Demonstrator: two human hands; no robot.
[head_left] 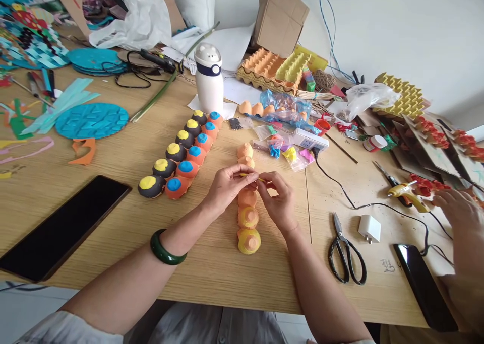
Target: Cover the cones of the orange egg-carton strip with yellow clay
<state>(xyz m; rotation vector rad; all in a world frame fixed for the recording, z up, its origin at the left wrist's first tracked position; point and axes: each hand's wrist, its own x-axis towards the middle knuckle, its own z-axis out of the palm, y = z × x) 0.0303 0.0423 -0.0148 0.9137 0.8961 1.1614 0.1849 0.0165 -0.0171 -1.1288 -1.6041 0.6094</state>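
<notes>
Wooden tabletop (214, 263) shows left and right of the egg-carton strip (247, 217), its long axis near-to-far, ending short of the near edge (227, 302); above, the left hand (227, 187) and right hand (280, 199), fingertips pinched, hold a yellow bit (243, 174).

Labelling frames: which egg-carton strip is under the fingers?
The peach strip, yellow around two near cups; yellow-topped black strip and blue-topped orange strip lie left.

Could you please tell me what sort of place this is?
It is probably a craft workspace, though whether a classroom, workshop or home, I cannot tell. On the wooden table are a partly yellow egg-carton strip, scissors and a yellow glue gun.
</notes>
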